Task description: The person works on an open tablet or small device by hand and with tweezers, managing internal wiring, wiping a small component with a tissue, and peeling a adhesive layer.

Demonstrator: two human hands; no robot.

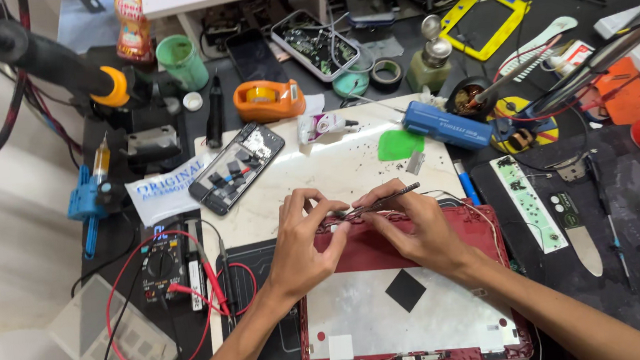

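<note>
Bright, even overhead light, soft shadows, sharp focus, slight wide-angle edge stretching.

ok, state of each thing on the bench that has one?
Red tablet: face down, back cover off, inner plate exposed.
Phone: back removed, internals showing.
Tweezers: pinched in right hand.
Left hand: fingertips on tablet's top edge.
Multimeter: display lit, red leads attached.
Tape dispenser: roll loaded.

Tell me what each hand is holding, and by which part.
The right hand pinches metal tweezers near their middle, tips toward the left hand. The left fingertips pinch something small at the red tablet edge; what it is cannot be told.
</note>
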